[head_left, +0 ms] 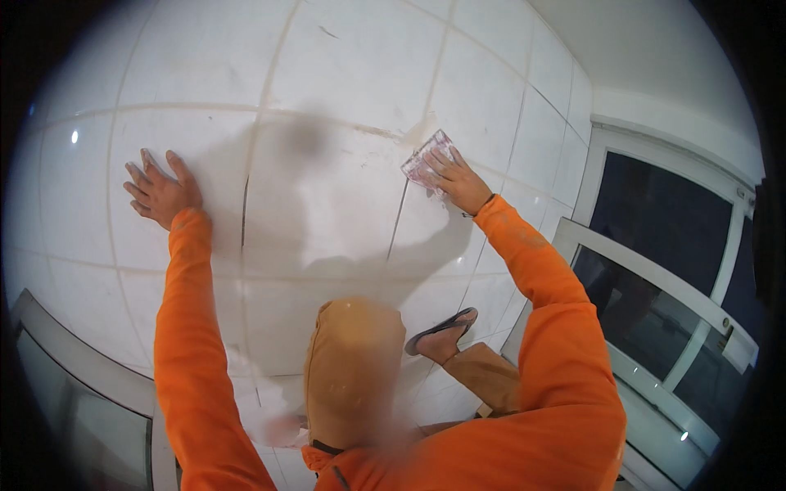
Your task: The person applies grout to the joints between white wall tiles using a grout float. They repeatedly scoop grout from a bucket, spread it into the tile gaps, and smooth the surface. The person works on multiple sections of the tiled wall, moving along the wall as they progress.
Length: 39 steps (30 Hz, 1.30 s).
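My left hand (164, 184) lies spread on a white tiled surface (344, 57) with pale grout lines, fingers apart and holding nothing, their tips smudged with something pale. My right hand (458, 184) grips a flat, squarish pad (422, 159), smeared pinkish and white, and presses it against the tiles at a joint. Beige smears and dark scuffs mark the tile beside the pad. Both arms are in orange sleeves, and their shadows fall across the tiles between them.
My bent knee (352, 352) in tan trousers is at lower centre, with my sandalled foot (442, 331) to its right. A white-framed glass door (655, 213) with overlapping panels stands at right. Another framed glass panel (82, 409) is at lower left.
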Each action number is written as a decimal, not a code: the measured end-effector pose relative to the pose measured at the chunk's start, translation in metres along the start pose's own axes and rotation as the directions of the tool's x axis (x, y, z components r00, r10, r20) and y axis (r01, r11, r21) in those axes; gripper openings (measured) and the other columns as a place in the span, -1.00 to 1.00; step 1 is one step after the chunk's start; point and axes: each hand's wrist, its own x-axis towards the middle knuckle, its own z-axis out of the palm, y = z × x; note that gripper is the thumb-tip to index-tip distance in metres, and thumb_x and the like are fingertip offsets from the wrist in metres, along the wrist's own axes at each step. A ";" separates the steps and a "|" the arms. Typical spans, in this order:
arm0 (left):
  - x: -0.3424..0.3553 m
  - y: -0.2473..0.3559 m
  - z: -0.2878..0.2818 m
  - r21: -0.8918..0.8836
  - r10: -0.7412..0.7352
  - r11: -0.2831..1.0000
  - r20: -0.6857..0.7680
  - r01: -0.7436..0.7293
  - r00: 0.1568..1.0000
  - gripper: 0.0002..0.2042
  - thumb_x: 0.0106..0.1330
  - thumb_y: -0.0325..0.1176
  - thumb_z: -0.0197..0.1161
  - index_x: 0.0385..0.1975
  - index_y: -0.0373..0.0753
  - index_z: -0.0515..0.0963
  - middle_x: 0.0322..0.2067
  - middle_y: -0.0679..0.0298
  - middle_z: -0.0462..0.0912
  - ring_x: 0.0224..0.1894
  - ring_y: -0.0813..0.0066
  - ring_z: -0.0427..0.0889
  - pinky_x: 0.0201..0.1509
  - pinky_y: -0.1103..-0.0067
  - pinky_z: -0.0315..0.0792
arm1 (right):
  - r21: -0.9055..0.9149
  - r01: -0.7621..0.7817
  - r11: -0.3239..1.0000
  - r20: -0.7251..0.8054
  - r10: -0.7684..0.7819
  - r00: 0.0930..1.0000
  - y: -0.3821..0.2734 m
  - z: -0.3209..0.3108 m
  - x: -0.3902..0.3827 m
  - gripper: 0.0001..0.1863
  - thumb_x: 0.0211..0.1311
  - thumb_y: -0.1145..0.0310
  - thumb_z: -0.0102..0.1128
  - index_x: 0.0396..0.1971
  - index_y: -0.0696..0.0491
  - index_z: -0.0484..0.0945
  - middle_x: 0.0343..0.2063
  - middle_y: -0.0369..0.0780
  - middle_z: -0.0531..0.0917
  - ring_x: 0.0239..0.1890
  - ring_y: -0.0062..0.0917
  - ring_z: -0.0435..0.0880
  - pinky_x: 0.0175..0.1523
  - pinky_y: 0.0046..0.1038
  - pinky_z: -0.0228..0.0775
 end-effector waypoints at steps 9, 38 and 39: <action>0.002 0.009 0.010 0.001 0.010 1.000 -0.032 -0.010 0.999 -0.36 0.50 0.24 -0.21 0.50 0.13 0.18 0.56 0.23 0.02 0.60 0.07 -0.13 0.62 0.12 -0.23 | 0.199 -0.616 0.762 -0.007 0.630 0.777 0.036 -0.060 0.068 -0.17 0.09 0.69 -0.09 0.43 -0.22 0.33 0.29 -0.04 0.50 0.31 -0.13 0.48 0.37 -0.25 0.34; 0.004 0.005 0.010 0.043 0.011 0.999 -0.047 -0.009 0.999 -0.36 0.50 0.25 -0.21 0.50 0.14 0.17 0.55 0.21 0.03 0.58 0.02 -0.07 0.61 0.10 -0.16 | -0.233 -0.337 0.912 0.045 0.356 0.933 -0.141 0.034 0.111 -0.22 0.34 0.29 0.17 0.50 0.11 0.08 0.31 0.28 0.33 0.34 0.17 0.38 0.28 0.21 0.34; 0.002 0.005 0.009 0.061 -0.002 0.998 -0.029 0.003 1.000 -0.36 0.51 0.25 -0.21 0.50 0.14 0.17 0.55 0.21 0.03 0.58 0.02 -0.07 0.61 0.10 -0.16 | -0.148 -0.326 0.934 0.140 0.346 0.928 -0.151 0.021 0.099 -0.23 0.33 0.27 0.18 0.49 0.06 0.12 0.30 0.23 0.36 0.35 0.13 0.39 0.31 0.20 0.31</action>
